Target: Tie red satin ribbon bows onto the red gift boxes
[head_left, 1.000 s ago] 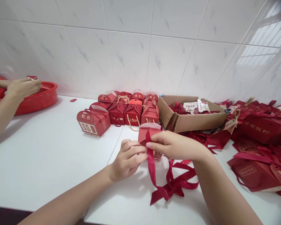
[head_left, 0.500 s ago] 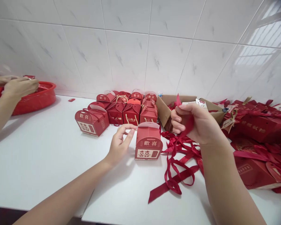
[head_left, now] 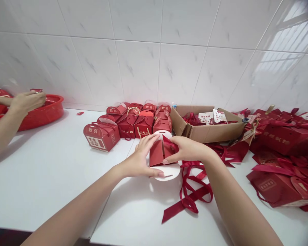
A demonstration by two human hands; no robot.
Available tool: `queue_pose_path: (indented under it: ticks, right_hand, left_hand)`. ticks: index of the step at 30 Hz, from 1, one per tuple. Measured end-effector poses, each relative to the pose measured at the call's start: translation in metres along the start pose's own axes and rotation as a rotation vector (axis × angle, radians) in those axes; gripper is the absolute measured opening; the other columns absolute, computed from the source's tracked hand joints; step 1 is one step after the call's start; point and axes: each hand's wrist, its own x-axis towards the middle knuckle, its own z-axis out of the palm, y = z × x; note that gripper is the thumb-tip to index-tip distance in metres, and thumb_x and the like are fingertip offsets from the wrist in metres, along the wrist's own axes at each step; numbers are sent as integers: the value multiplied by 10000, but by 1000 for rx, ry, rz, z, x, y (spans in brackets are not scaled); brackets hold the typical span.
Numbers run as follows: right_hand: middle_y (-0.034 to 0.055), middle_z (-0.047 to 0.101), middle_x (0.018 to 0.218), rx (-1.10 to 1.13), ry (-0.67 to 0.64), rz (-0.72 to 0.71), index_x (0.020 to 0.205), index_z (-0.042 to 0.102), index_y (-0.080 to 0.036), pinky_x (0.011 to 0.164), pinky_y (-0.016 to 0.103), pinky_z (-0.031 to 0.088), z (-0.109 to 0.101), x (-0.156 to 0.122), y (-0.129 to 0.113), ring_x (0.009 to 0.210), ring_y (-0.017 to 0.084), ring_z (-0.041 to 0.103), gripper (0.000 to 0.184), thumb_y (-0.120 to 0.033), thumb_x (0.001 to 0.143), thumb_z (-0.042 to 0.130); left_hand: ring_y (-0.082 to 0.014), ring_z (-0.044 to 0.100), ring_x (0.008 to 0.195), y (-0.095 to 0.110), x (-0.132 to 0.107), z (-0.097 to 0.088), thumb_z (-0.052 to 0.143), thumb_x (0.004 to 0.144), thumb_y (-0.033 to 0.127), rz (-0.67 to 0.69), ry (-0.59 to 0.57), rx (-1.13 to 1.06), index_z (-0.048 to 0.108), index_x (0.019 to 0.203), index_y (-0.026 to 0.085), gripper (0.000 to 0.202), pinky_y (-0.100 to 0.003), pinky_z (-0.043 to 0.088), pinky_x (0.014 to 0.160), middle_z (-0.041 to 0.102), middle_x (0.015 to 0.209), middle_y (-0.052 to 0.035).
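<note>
Displaying the pale characters 歡喜 above a large 囍 on a white panel, a handled box [head_left: 102, 136] is standing on the white worktop [head_left: 53, 177], just left of a cluster of red boxes [head_left: 144, 124], several of them also bearing 歡喜. White cards [head_left: 206, 118] in the cardboard carton [head_left: 218, 133] are carrying print too small to read surely. In front of the cluster, the open box [head_left: 156, 155] is sitting between the person's hands, its white rounded flaps spreading to the far and near sides. The left hand [head_left: 141, 159] is gripping it from the left, fingers reaching over the far side, thumb pressing the near flap. The right hand [head_left: 187, 148] is bending inward from the right, thumb resting on the red top, a ribbon [head_left: 169, 140] lying between thumb and forefinger; whether those fingers are pinching it, I cannot tell. Nearby, loops of ribbon [head_left: 176, 211] are trailing across the worktop.
</note>
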Motion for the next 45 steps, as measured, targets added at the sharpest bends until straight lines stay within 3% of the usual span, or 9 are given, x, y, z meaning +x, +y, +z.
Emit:
queue_pose_path:
  ticks: [5, 12, 19, 23, 28, 32, 37, 40, 45]
  right_hand:
    - [33, 584, 1041, -10, 72, -74, 1150, 525, -234, 667, 262, 440, 1, -6, -8, 858, 177, 549, 507, -371, 692, 694]
    - [48, 583, 907, -226, 135, 45, 944, 570, -199, 580, 261, 405, -7, -31, -13, 735, 175, 545, 274, -325, 711, 637]
    - [10, 617, 726, -203, -5, 123, 901, 591, -221, 473, 254, 346, -9, -50, -16, 565, 146, 523, 200, -284, 718, 642]
    - [2, 606, 691, -212, -19, 129, 862, 587, -221, 444, 252, 310, -9, -50, -14, 528, 135, 496, 165, -278, 718, 644]
    - [14, 608, 712, -216, 0, 120, 856, 584, -205, 478, 254, 317, -8, -48, -14, 563, 143, 512, 183, -278, 706, 660]
    - [8, 606, 716, -237, -40, 124, 818, 582, -192, 500, 245, 330, -9, -50, -21, 579, 138, 522, 237, -378, 708, 680]
    - [-9, 562, 612, -251, -86, 89, 706, 555, -180, 474, 237, 319, -12, -59, -32, 519, 113, 475, 352, -518, 803, 573]
    - [-19, 521, 557, -258, -32, 12, 663, 529, -179, 452, 232, 287, -12, -65, -36, 487, 97, 435, 286, -356, 883, 480]
    - [-9, 563, 652, -278, 160, -281, 614, 522, -168, 534, 220, 343, -1, -63, -46, 572, 92, 465, 218, -154, 831, 518]
  left_hand:
    - [-343, 180, 1413, -1, -1, 3, 794, 574, 524, 46, -43, -86, 73, 1473, 320, 1170, -540, 283, 1124, 122, 1546, -114]
    - [-360, 185, 1385, 9, -7, 6, 828, 518, 510, 102, -38, -65, 183, 1450, 352, 1144, -581, 274, 1115, 199, 1457, -108]
    - [-336, 264, 1316, 2, -16, 6, 852, 466, 513, 244, 31, -73, 384, 1218, 311, 909, -552, 296, 1103, 277, 1292, -106]
    - [-340, 178, 1362, -5, -17, 10, 875, 445, 467, 305, 83, -132, 297, 1093, 295, 885, -552, 302, 1082, 236, 1345, -131]
    - [-313, 143, 1390, -7, -17, 13, 880, 483, 391, 360, 91, -201, 226, 1080, 317, 889, -542, 293, 1081, 194, 1418, -136]
    - [-340, 172, 1363, -9, -17, 14, 881, 444, 446, 446, 118, -139, 217, 1107, 316, 948, -591, 289, 1058, 220, 1391, -152]
    - [-355, 261, 1319, -6, -17, 15, 857, 446, 513, 559, 177, -54, 251, 1095, 306, 912, -609, 329, 1026, 279, 1347, -153]
    - [-339, 308, 1305, -4, -17, 16, 844, 478, 515, 591, 173, -46, 264, 1085, 300, 867, -584, 362, 1025, 282, 1353, -151]
    - [-328, 350, 1277, -7, -17, 21, 838, 483, 528, 652, 201, -15, 265, 1106, 292, 879, -551, 400, 1021, 282, 1346, -152]
